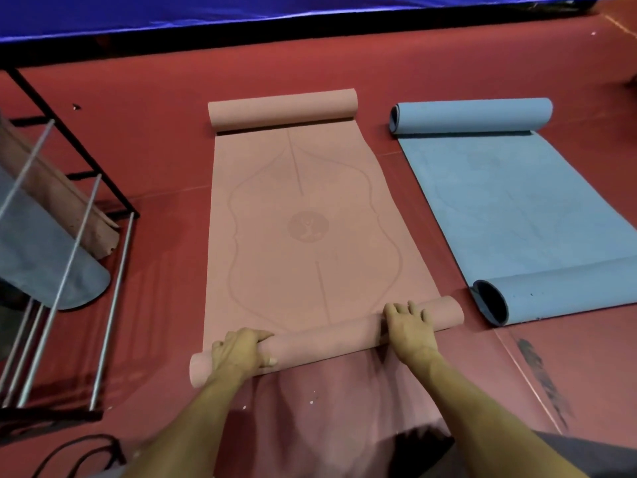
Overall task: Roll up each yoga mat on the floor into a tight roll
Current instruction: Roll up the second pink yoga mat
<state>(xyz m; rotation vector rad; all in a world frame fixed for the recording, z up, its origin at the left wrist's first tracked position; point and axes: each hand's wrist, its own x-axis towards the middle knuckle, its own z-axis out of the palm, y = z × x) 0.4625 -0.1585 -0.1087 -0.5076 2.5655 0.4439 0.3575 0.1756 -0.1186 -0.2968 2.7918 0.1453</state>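
A pink yoga mat (303, 215) lies on the red floor (155, 98), both ends curled. The left hand (238, 351) grips its near roll; the right hand (408, 327) rests on top. A blue yoga mat (517, 201) lies beside it, with a metal rack (86, 236) at left.

The pink mat (303, 219) looks like matt, soft foam or rubber, its face embossed with fine lines and a round emblem. The blue mat (517, 201) has a matt, faintly mottled surface and a darker underside showing inside its curled ends. The red floor (138, 150) is smooth with a dull sheen, scuffed and speckled in places. The rack (69, 236) has black-painted metal framing and bare, shiny metal rods.
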